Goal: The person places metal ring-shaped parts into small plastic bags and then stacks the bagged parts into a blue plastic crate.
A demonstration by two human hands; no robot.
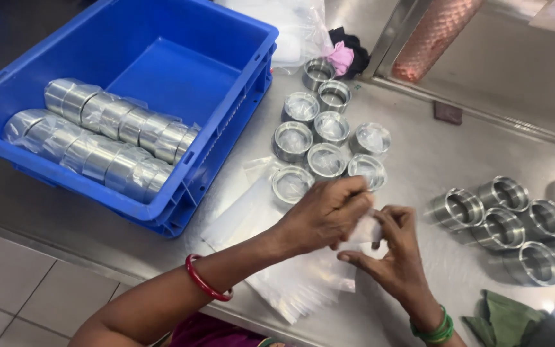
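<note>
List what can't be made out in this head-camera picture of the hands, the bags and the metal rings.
- Head view: what the left hand and right hand pinch is hidden by the fingers and blurred; only clear plastic shows.
- Bare metal rings: the group is cut off by the right edge.
- Wrapped rings in the blue crate: plastic glare blurs their number.
- Green cloth: cut off by the bottom edge.

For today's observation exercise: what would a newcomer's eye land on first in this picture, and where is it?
First, the blue crate at upper left, holding two rows of wrapped rings. Next, the two hands at centre: the left hand and right hand pinch a clear bag above a stack of bags. Bare steel rings gleam on the table at right.
</note>
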